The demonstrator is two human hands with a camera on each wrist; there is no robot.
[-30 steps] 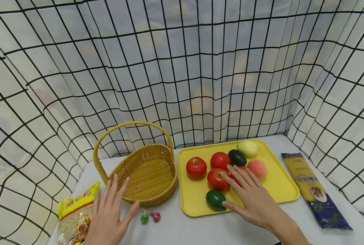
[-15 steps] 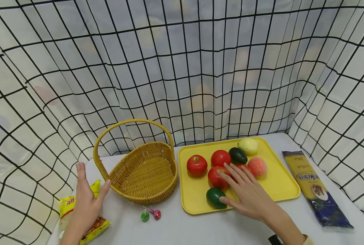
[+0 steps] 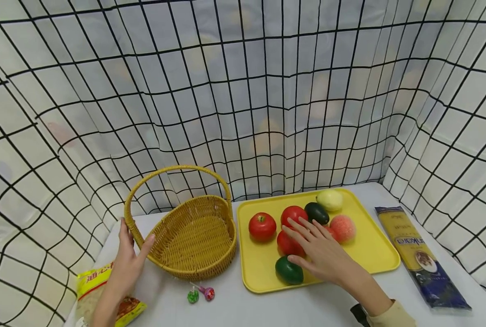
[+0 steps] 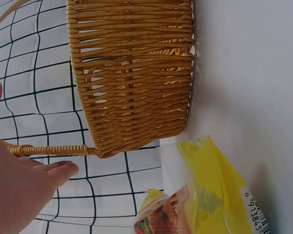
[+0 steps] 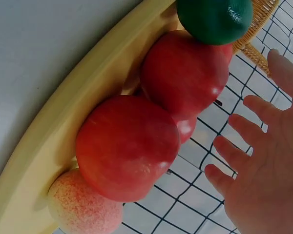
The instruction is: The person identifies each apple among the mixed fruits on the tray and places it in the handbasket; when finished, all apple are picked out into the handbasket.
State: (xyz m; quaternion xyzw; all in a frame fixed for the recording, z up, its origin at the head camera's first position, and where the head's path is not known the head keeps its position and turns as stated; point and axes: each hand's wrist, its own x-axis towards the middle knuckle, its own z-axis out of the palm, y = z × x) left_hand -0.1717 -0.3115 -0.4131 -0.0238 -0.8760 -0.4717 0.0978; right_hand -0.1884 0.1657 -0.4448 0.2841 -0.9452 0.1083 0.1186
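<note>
My left hand is at the left end of the wicker basket's arched handle. The handle lies between its thumb and its extended fingers, and the grasp is loose. My right hand hovers, fingers spread, over the yellow tray. Under and beside it are red tomatoes, one partly hidden. A dark green avocado-shaped fruit lies near its thumb. The right wrist view shows a gap between the fingers and the tomatoes.
A peach, another dark green fruit and a pale yellow-green fruit share the tray. Two lollipops lie before the basket. A yellow food packet is at left, an Ankara pasta packet at right. Grid-patterned cloth surrounds the table.
My left hand has moved from in front of the basket, over the yellow packet, up to the basket handle's left side. The right hand has shifted slightly left above the tomatoes.
</note>
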